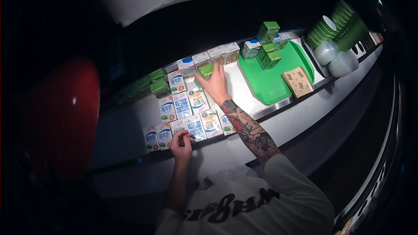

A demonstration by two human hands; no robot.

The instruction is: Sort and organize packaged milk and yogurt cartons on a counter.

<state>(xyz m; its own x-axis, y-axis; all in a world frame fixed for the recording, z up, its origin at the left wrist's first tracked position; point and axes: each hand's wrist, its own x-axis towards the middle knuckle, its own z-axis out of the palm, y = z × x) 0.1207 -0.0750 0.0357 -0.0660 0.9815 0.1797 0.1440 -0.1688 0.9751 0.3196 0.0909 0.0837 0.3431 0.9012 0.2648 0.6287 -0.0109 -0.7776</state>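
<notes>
My right hand (215, 83) reaches over the counter, thumb and fingers around a small green drink carton (205, 69). Just behind that carton stand upright white cartons (214, 54) in a row along the counter's back edge. My left hand (181, 145), fingers curled and thumb near the index finger, is at the counter's front edge beside white milk cartons (178, 125) lying in rows; nothing shows clearly in it. More milk cartons (181, 102) lie between the two hands. One white carton (226, 122) is partly hidden by my right forearm.
A green tray (261, 85) holds stacked green cartons (269, 59), a white carton (250, 49) and a brown patterned packet (298, 82). Green paper cups (321, 32) and translucent plastic lids or bowls (343, 63) stand at right. Dim green cartons (159, 83) sit left. A red rounded object (78, 114) looms at far left.
</notes>
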